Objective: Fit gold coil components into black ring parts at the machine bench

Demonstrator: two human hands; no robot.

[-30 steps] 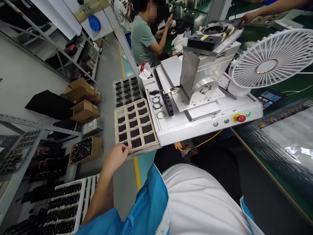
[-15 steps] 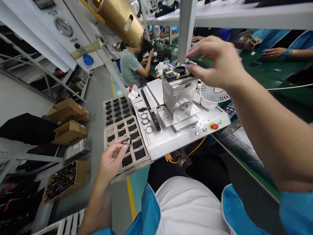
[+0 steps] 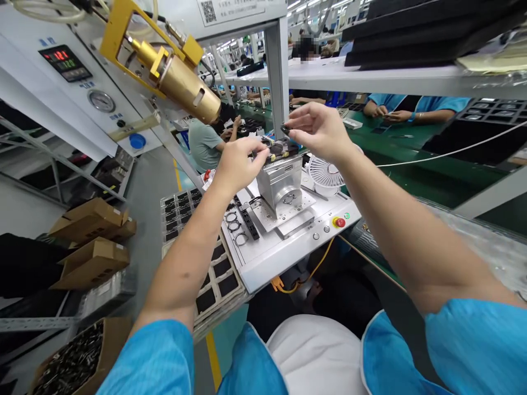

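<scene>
My left hand [image 3: 242,162] reaches to the left side of a black fixture [image 3: 284,149] that sits on a silver metal block [image 3: 282,181]. Its thumb and forefinger are pinched over the fixture's edge. Only a thin dark bit shows at those fingertips, where a black ring was seen a moment earlier. Above the fixture's right side, my right hand [image 3: 323,131] pinches a small black part [image 3: 285,130] between thumb and fingers, the other fingers loosely bent. Yellow pieces mark the fixture's top, which my left fingers partly hide.
A gold cylindrical machine head [image 3: 189,90] hangs at upper left. A white fan [image 3: 325,173] stands right of the block. Thin rings [image 3: 241,238] lie on the white machine base [image 3: 267,263], beside a tray of black pieces [image 3: 234,269]. A red stop button [image 3: 340,222] sits in front.
My left hand has moved from over the tray up and right to the fixture. My right hand has lifted slightly off the fixture with a small black part. The view has shifted.
</scene>
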